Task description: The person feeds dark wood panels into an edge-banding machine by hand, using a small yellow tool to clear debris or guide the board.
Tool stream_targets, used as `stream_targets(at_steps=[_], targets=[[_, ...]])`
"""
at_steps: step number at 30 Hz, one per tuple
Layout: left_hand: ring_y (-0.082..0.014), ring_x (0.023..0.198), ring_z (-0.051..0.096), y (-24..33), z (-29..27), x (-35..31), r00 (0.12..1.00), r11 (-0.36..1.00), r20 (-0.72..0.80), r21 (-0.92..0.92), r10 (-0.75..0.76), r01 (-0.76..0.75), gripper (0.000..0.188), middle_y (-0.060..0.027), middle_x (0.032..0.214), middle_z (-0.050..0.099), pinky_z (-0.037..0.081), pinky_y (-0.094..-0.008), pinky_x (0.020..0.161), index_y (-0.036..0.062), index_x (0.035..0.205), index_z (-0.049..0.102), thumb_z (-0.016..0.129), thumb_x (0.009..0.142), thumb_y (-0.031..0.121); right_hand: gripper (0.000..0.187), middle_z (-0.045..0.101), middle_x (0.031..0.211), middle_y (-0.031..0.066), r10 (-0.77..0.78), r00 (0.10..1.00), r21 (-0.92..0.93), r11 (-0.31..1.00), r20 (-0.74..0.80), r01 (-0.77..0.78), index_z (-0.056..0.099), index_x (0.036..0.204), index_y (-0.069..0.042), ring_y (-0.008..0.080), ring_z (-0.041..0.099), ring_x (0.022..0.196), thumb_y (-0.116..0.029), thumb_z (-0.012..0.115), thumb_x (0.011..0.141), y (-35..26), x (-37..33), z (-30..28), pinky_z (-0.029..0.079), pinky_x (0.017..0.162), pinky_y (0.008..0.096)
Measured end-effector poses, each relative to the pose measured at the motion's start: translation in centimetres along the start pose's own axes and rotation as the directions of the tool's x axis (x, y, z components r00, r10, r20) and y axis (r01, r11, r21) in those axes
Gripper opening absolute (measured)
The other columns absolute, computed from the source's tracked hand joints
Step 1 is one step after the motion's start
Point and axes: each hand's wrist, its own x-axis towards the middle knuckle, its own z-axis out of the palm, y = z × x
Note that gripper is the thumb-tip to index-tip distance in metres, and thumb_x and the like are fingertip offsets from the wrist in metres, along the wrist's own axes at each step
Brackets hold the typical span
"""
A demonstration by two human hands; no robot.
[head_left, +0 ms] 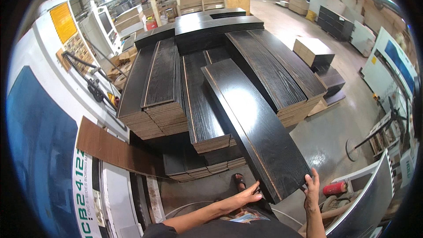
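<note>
A long black wood-grain panel (260, 123), with a thin light groove along its left side, slants toward me over the stacks. Its near end is between my hands and its far end lies over the middle pile of panels (200, 101). My left hand (244, 197) grips the left edge near the close corner, its fingertips partly hidden. At the right near corner my right hand (312, 189) holds the other edge, fingers bent over it. Taller stacks of similar black panels stand on the left (161, 75) and right (269, 68) of the middle pile.
A white machine with a blue panel (42, 150) stands at my left, with a brown board (119, 150) beside it. Boxes (313, 52) stand on the floor to the right. Close on my right are a red cylinder (335, 188) and a curved machine cover (368, 202).
</note>
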Motion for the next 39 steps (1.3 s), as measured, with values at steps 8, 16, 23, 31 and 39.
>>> stream_targets(at_steps=[8, 16, 23, 31, 39], targets=[[-0.0289, 0.149, 0.037, 5.0, -3.5, 0.7, 0.912, 0.980, -0.360, 0.087, 0.198, -0.178, 0.080, -0.0184, 0.162, 0.037, 0.028, -0.0404, 0.122, 0.0004, 0.164, 0.019, 0.057, 0.105, 0.037, 0.066, 0.059, 0.136, 0.0148, 0.279, 0.957, 0.481, 0.829, 0.084, -0.284, 0.048, 0.145, -0.007, 0.0302, 0.060, 0.123, -0.046, 0.069, 0.096, 1.5, -2.7, 4.4, 0.050, 0.105, 0.0509], [-0.0286, 0.138, 0.051, 12.3, -10.2, -0.5, 0.764, 0.882, -0.465, 0.368, 0.448, -0.293, 0.066, -0.0163, 0.152, 0.052, 0.041, -0.0418, 0.114, 0.0048, 0.160, 0.036, 0.060, 0.105, 0.033, 0.076, 0.061, 0.135, 0.0159, 0.088, 0.994, 0.429, 0.902, -0.066, -0.052, 0.050, 0.144, 0.000, 0.0300, 0.061, 0.121, -0.054, 0.066, 0.094, 7.2, -1.3, 5.0, 0.049, 0.105, 0.0410], [-0.0346, 0.142, 0.047, 21.5, -14.4, 1.4, 0.614, 0.584, -0.372, 0.791, 0.696, -0.182, 0.074, -0.0223, 0.153, 0.049, 0.039, -0.0475, 0.115, 0.0023, 0.158, 0.038, 0.068, 0.100, 0.038, 0.079, 0.061, 0.138, 0.0163, 0.147, 0.988, 0.583, 0.808, -0.051, -0.090, 0.048, 0.145, 0.001, 0.0314, 0.060, 0.125, -0.053, 0.068, 0.091, 12.0, -0.9, 4.3, 0.047, 0.111, 0.0416], [-0.0459, 0.146, 0.038, 36.2, -30.3, 7.9, 0.489, -0.185, -0.043, 0.893, 0.871, 0.409, 0.079, -0.0306, 0.153, 0.045, 0.031, -0.0496, 0.121, -0.0019, 0.151, 0.045, 0.064, 0.098, 0.053, 0.073, 0.063, 0.137, 0.0173, 0.150, 0.989, 0.651, 0.752, -0.015, -0.105, 0.052, 0.142, 0.002, 0.0313, 0.061, 0.126, -0.048, 0.068, 0.092, 14.5, -0.2, 4.7, 0.048, 0.111, 0.0431], [-0.0293, 0.142, 0.048, 41.6, -30.1, 17.5, 0.663, 0.611, -0.737, 0.586, 0.130, 0.532, 0.096, -0.0152, 0.154, 0.052, 0.030, -0.0368, 0.121, -0.0003, 0.154, 0.045, 0.041, 0.098, 0.077, 0.069, 0.066, 0.132, 0.0178, 0.199, 0.978, 0.727, 0.680, -0.055, -0.098, 0.055, 0.138, 0.002, 0.0327, 0.064, 0.121, -0.049, 0.066, 0.092, 15.4, 1.1, 3.0, 0.050, 0.108, 0.0442]])
